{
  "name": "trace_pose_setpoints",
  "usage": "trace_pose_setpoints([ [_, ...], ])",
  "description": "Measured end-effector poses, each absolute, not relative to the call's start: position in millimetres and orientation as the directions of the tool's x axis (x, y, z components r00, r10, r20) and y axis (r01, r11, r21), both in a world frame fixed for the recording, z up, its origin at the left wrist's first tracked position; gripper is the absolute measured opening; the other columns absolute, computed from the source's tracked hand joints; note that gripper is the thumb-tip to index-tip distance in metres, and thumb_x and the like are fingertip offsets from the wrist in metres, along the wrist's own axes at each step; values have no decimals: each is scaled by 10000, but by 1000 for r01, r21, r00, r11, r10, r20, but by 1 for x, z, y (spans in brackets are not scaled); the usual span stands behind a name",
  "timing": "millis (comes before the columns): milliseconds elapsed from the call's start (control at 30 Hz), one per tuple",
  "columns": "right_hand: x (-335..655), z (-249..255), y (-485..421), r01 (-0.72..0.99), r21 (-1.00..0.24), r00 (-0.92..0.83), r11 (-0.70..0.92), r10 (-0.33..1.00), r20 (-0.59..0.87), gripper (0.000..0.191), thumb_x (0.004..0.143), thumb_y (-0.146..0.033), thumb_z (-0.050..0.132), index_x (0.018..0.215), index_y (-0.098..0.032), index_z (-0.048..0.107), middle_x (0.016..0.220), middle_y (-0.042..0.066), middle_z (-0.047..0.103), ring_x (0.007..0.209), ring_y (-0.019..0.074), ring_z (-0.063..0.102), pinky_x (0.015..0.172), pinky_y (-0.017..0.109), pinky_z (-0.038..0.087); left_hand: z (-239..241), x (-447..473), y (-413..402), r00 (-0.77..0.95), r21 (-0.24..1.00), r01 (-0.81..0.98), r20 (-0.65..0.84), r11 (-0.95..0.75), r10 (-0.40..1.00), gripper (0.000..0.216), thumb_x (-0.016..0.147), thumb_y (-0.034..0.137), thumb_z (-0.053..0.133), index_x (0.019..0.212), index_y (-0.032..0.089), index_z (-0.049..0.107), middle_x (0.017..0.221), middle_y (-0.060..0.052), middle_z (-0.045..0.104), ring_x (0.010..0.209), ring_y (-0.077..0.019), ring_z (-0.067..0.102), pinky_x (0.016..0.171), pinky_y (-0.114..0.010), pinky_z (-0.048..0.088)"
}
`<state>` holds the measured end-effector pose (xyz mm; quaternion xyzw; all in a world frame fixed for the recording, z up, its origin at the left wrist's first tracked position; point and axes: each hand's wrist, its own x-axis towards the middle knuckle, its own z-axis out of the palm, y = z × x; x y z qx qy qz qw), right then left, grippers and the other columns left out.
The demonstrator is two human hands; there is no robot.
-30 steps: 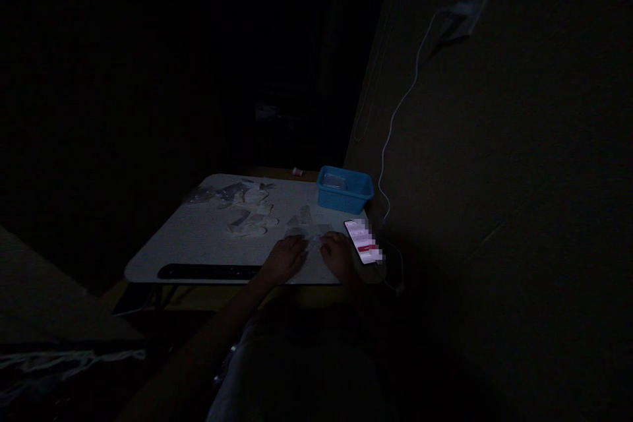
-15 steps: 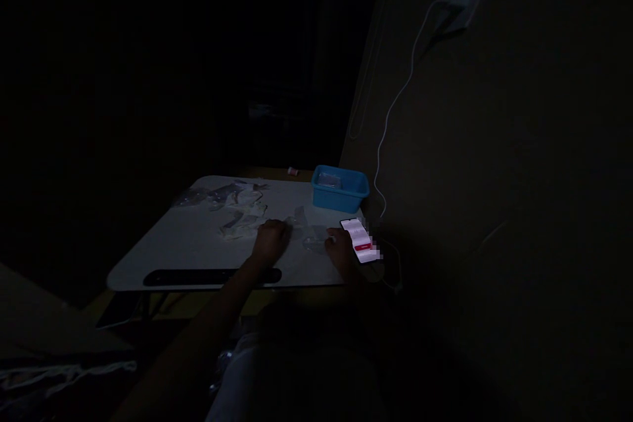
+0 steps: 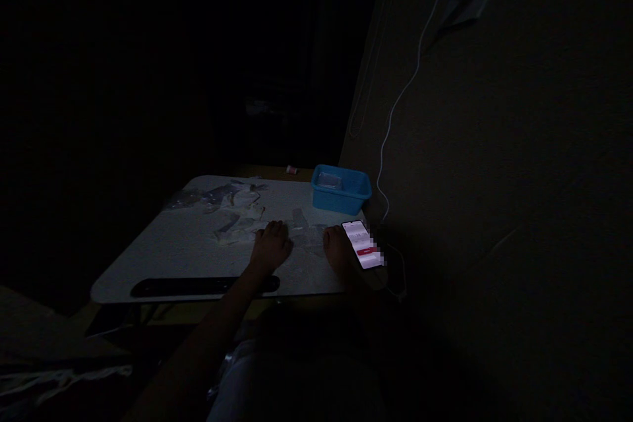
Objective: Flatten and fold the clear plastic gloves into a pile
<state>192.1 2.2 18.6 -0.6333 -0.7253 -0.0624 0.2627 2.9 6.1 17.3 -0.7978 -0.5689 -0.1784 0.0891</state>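
Note:
In dim light, a clear plastic bag (image 3: 307,235) lies fairly flat on the white table (image 3: 168,244), between my two hands. My left hand (image 3: 271,247) rests on the tabletop at the bag's left edge, its fingers spread and holding nothing. At the bag's right edge, my right hand (image 3: 337,247) has its fingers curled in against the plastic; the fingertips are dark and hard to make out. A lit phone (image 3: 360,237) lies just right of that hand. Crumpled pale wrappings (image 3: 237,221) lie to the left of my left hand.
A blue basket (image 3: 336,200) with a clear container (image 3: 329,180) inside stands at the table's back right. Behind the table edge lies a small pink-and-white roll (image 3: 291,170). A white cable (image 3: 390,112) hangs along the right wall. A dark slot (image 3: 198,286) runs along the front edge.
My left hand has gone from closed to fingers spread on the table. The plastic between the hands now lies flatter. The view has shifted slightly.

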Motion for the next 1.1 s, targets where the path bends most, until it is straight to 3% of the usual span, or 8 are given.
trace_pose_setpoints([
  [167,194,13,-4,891,-417,74,178,850,522,239,855,-201,336,888,-176,571,819,78,606,750,185,547,680,282,394,21,4,3,250,108,939,433,-325,866,346,855,315,304,1053,170,548,1118,-119,550,1036,-267,451,808,-420,368],
  [433,198,12,-8,785,-580,155,217,838,523,266,812,-206,364,982,-178,567,911,74,632,833,192,587,727,294,434,23,2,-1,380,100,889,385,-447,841,303,803,307,409,1018,199,593,1060,-101,572,974,-264,460,801,-413,365],
  [533,198,10,-5,804,-565,150,186,856,495,272,769,-171,413,973,-172,592,943,79,638,876,200,583,779,313,435,23,2,-1,365,97,897,392,-432,845,358,803,366,415,1092,210,559,1107,-105,555,995,-273,454,809,-430,354],
  [667,196,11,-5,873,-456,77,175,872,483,307,720,-123,478,991,-180,610,972,79,644,908,201,575,802,302,429,22,4,-1,333,104,908,410,-406,849,423,851,422,324,1180,215,493,1186,-118,521,1073,-278,440,843,-453,332],
  [800,197,13,-6,892,-415,37,177,888,459,227,792,-172,432,846,-205,650,860,59,664,819,185,598,733,277,438,22,4,0,356,78,906,389,-415,850,393,864,411,301,1093,212,551,1192,-117,529,1090,-270,449,867,-464,314],
  [900,199,12,-5,871,-456,49,184,891,452,265,817,-192,395,921,-200,639,913,61,664,844,184,602,753,282,444,23,3,0,395,82,887,378,-455,837,359,857,380,324,1045,193,567,1149,-104,562,1053,-261,472,854,-453,327],
  [1000,198,13,-6,842,-472,-10,262,882,471,391,797,-157,386,1165,-173,518,1067,76,625,953,187,576,835,299,427,24,2,0,414,95,872,376,-479,829,339,839,362,360,1030,175,568,1105,-100,578,1011,-260,480,829,-433,350],
  [1100,195,17,-9,849,-417,-110,325,880,462,603,768,-140,414,1351,-147,261,1190,97,555,1003,196,554,877,314,401,23,2,1,420,107,864,384,-491,822,347,831,356,372,1040,155,562,1089,-110,566,988,-260,473,811,-414,367],
])
